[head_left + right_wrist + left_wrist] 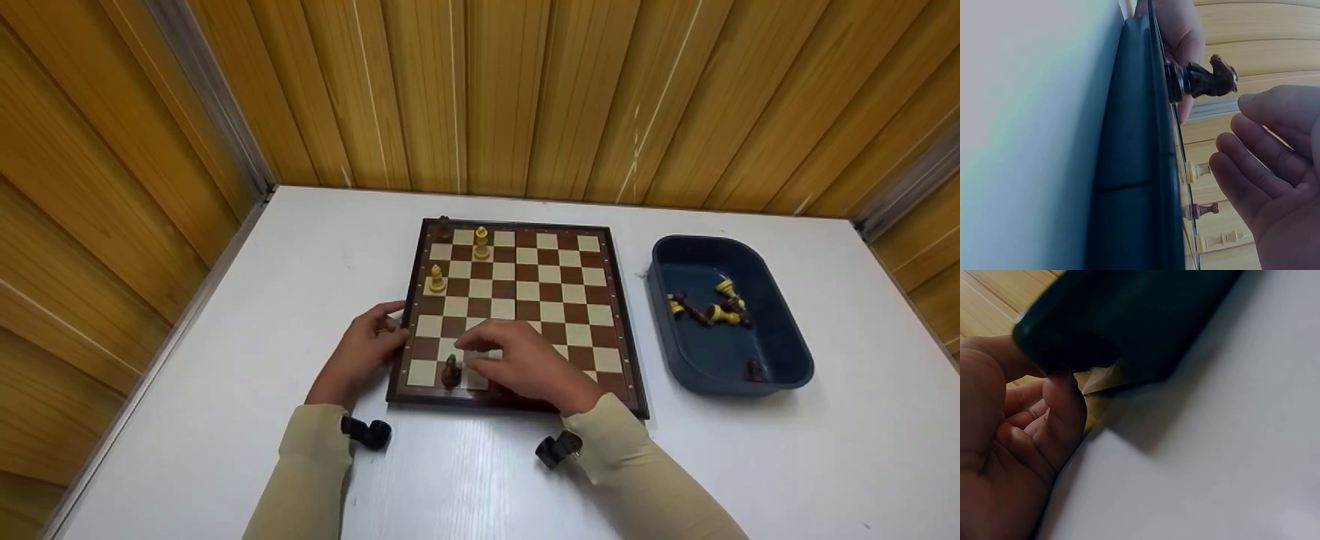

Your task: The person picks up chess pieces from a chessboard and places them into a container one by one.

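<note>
A dark brown knight [451,371] stands upright near the front left corner of the chessboard [517,404]. My right hand [519,358] hovers over the board just right of it, fingers loosely bent and thumb apart. The right wrist view shows a gap between those fingertips and the knight [1210,79], with nothing held. At the board's left edge, my left hand [367,346] touches the frame with index finger and thumb. In the left wrist view, the fingers of the left hand [1022,433] are loosely curled beside the board's dark side [1129,326].
Towards the board's far left stand a dark piece [444,229], a tall light piece [481,244] and a smaller light one [436,280]. A blue bin [731,382] right of the board holds several light and dark pieces lying down. Wood-look panels [495,97] close off the table's back.
</note>
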`<act>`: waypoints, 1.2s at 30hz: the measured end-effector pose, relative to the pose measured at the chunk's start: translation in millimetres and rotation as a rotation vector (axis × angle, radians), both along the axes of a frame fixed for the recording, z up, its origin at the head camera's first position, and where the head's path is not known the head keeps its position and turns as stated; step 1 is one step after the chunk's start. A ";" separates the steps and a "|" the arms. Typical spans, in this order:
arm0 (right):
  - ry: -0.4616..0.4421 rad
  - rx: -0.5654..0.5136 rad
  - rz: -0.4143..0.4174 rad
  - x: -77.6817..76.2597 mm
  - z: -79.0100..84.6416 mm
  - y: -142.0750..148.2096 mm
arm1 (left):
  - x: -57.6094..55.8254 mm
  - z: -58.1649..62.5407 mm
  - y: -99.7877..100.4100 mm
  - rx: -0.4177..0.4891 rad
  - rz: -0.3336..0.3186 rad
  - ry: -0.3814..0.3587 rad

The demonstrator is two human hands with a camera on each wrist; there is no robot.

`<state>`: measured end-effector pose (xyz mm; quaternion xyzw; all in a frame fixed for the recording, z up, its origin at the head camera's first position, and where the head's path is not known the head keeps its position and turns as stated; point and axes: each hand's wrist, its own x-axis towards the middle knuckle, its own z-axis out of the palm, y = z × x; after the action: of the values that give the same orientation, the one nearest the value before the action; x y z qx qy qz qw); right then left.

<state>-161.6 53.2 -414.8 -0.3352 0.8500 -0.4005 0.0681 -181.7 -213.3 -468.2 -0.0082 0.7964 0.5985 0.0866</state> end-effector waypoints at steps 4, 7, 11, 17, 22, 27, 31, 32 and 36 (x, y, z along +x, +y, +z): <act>0.006 -0.009 0.026 -0.6 -1.0 -4.2 | 0.2 0.0 0.3 0.006 0.005 -0.006; 0.006 -0.019 0.048 -1.5 -2.5 -6.9 | 0.1 0.6 0.4 -0.013 0.005 -0.004; -0.005 -0.039 0.075 -3.1 -4.6 -9.9 | -0.5 0.8 0.5 -0.036 0.003 0.001; -0.069 -0.041 0.096 -2.9 -4.4 -14.6 | -1.4 0.9 0.4 -0.047 0.001 0.000; -0.082 -0.017 0.097 -1.4 -4.2 -17.2 | -1.9 -0.3 -0.2 -0.047 0.003 -0.005; -0.071 0.007 0.107 -1.1 -5.7 -17.3 | -2.0 -0.4 0.4 -0.042 -0.001 0.001; -0.080 0.008 0.116 -1.6 -6.5 -17.5 | -1.7 1.3 0.8 -0.042 -0.003 0.011; -0.076 0.008 0.118 -1.6 -6.8 -17.8 | -1.4 1.9 0.8 -0.040 -0.002 0.011; -0.048 0.001 0.126 -2.0 -7.7 -18.6 | -0.7 2.7 0.7 -0.043 0.000 0.004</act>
<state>-163.6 34.6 -422.5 -0.3785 0.8255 -0.4030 0.1136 -182.5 -212.6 -465.4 -0.0088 0.8092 0.5813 0.0849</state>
